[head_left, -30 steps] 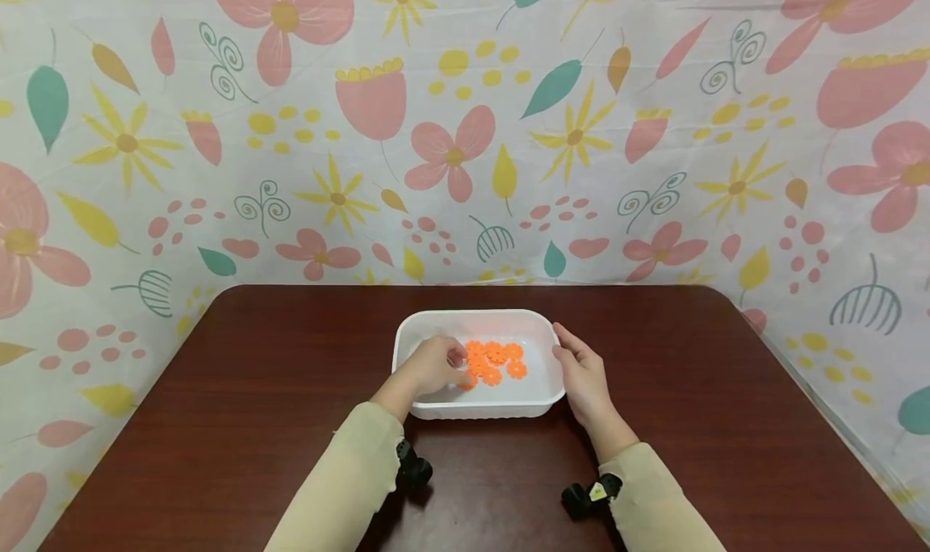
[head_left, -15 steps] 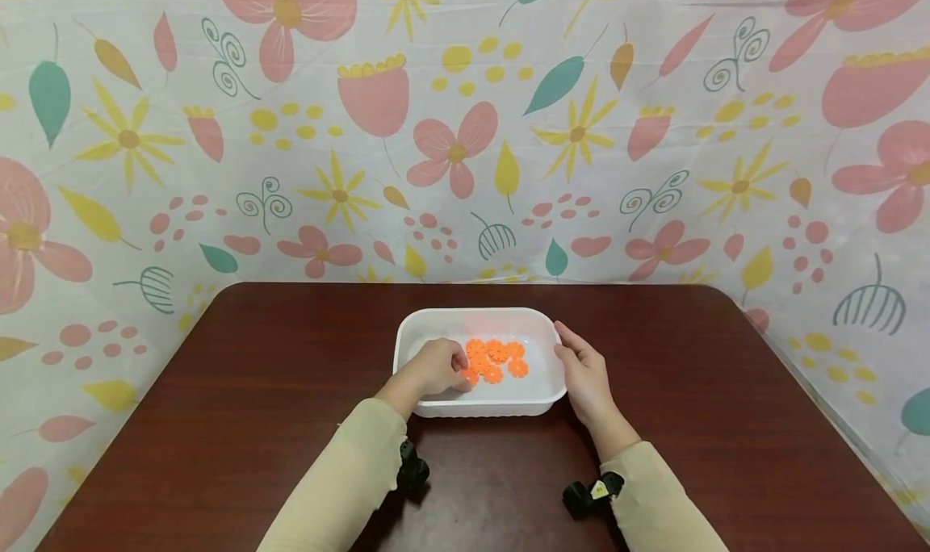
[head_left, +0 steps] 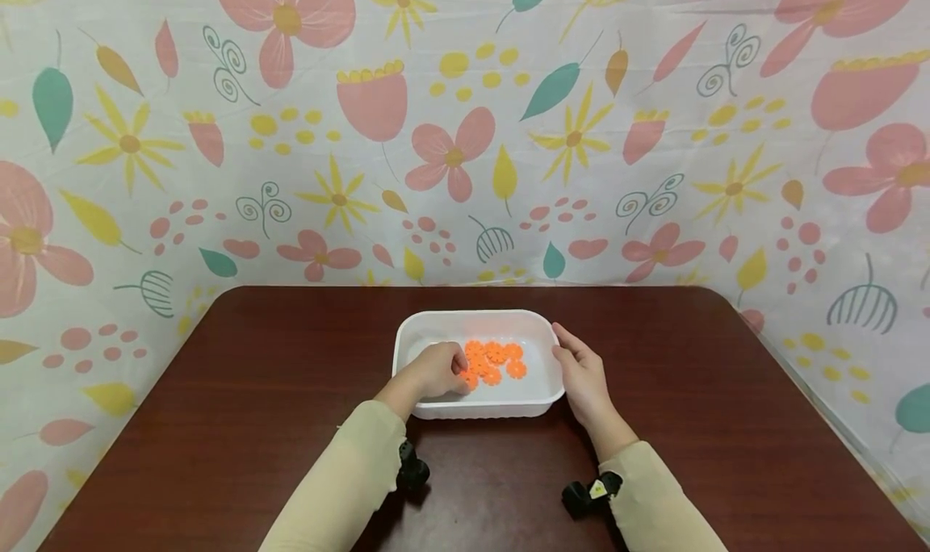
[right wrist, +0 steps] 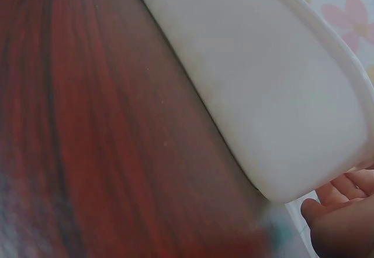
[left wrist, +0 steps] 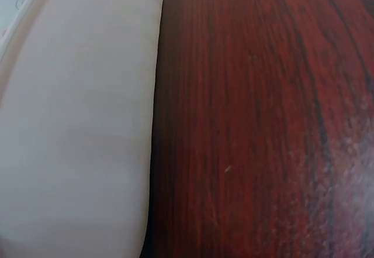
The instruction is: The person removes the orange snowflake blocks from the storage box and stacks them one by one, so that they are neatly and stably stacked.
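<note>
A white plastic tray [head_left: 475, 411] stands on the table with several orange flower-shaped discs [head_left: 492, 376] loosely grouped on its floor. My left hand [head_left: 436, 370] reaches over the tray's left side. Its curled fingers and thumb close about the leftmost orange disc [head_left: 471, 381], partly covering it. At the tray's right end my right hand [head_left: 584, 378] grips the rim, thumb near the edge and fingers along the outer side. In the right wrist view, the curled right hand [right wrist: 345, 211] shows beside the tray's corner; the left wrist view shows only the tray's outer wall [left wrist: 76, 123] and tabletop.
The dark red-brown wooden table [head_left: 291, 358] has rounded far corners. Behind and beside it hangs a white cloth [head_left: 465, 237] printed with flowers and leaves. A black wrist camera [head_left: 412, 465] sits on the left wrist, and another camera [head_left: 579, 499] on the right.
My left fingers and thumb have shifted slightly and drawn in around the leftmost disc. The right hand and the tray stay in place; the whole view shifts only slightly.
</note>
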